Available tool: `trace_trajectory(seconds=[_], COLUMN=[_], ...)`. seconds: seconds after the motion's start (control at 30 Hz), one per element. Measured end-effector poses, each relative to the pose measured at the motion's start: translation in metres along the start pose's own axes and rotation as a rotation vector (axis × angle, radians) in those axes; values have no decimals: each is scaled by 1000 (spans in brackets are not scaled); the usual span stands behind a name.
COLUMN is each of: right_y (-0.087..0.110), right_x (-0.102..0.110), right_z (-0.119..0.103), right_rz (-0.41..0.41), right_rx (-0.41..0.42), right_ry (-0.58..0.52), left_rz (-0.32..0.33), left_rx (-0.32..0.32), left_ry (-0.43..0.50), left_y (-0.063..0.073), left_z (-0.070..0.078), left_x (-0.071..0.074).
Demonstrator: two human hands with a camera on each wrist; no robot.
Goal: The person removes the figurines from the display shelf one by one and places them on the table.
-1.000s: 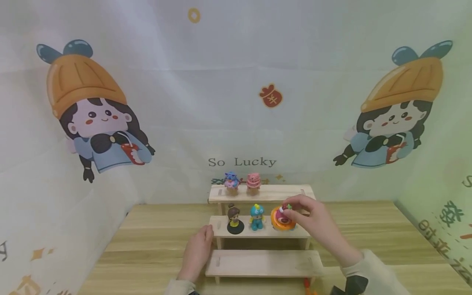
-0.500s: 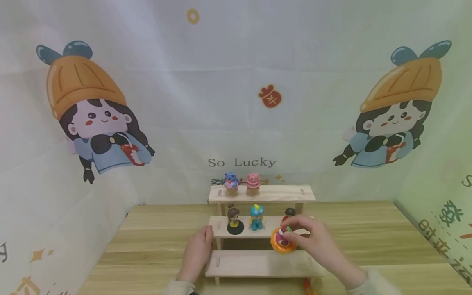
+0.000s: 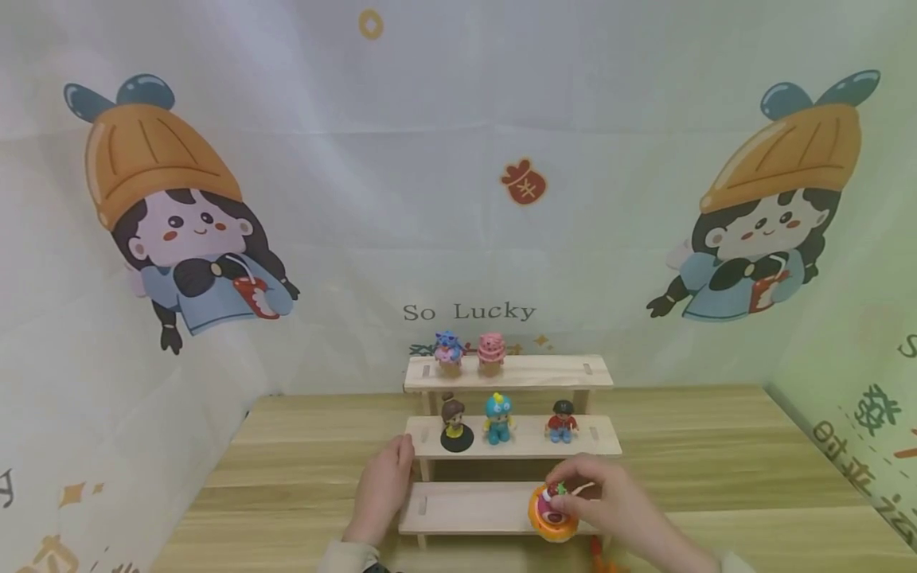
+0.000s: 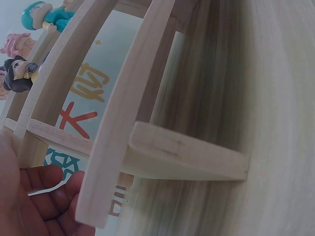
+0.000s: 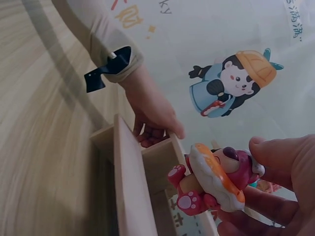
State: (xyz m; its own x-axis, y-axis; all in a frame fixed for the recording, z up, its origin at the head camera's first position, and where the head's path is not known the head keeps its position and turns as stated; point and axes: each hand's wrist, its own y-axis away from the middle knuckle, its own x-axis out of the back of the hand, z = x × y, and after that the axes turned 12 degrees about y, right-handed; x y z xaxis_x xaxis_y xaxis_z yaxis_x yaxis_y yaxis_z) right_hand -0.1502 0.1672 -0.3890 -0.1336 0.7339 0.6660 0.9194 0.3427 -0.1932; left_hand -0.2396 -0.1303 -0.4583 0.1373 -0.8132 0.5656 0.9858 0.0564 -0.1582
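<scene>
My right hand point(image 3: 609, 501) pinches a toy figurine point(image 3: 553, 513), a magenta bear with an orange-and-white ring around it, by its top. It is in front of the lowest shelf's right part; whether it touches the shelf cannot be told. In the right wrist view the figurine point(image 5: 211, 179) shows pink paws, with thumb and fingers around its head. My left hand point(image 3: 383, 485) holds the left end of the wooden tiered stand point(image 3: 466, 505) at its middle shelf. The left wrist view shows that hand's fingers point(image 4: 54, 196) curled beside the boards.
The middle shelf bears a brown-haired figurine point(image 3: 454, 422), a turquoise figurine point(image 3: 498, 422) and a red-jacketed figurine point(image 3: 562, 422). Blue point(image 3: 449, 352) and pink point(image 3: 492, 354) ice-cream-cone figurines stand on the top shelf. An orange-red object point(image 3: 600, 555) lies partly hidden under the stand's lower right.
My right hand has carried the bear figurine down and towards me, from before the middle shelf to the lowest shelf. The red-jacketed figurine is uncovered. My left hand stays put.
</scene>
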Motion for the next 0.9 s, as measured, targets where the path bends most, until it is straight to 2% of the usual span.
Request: trace_trajectory(seconds=[0.27,0.5,0.63,0.9], right_y=[9,15,19,22], right_x=[-12,-20,-25,-33], right_z=[12,24,32,45], right_rz=[-57,-196,-244,-222], right_rx=[38,11,26,75], right_ry=[-15,-106,-126,-24], left_rz=[2,8,13,5], left_rx=[3,14,3,-1], left_ry=[-3,-1,-16,0], left_y=[0,0,-1,-1], left_z=[1,1,1,0], left_x=[1,0,0,0])
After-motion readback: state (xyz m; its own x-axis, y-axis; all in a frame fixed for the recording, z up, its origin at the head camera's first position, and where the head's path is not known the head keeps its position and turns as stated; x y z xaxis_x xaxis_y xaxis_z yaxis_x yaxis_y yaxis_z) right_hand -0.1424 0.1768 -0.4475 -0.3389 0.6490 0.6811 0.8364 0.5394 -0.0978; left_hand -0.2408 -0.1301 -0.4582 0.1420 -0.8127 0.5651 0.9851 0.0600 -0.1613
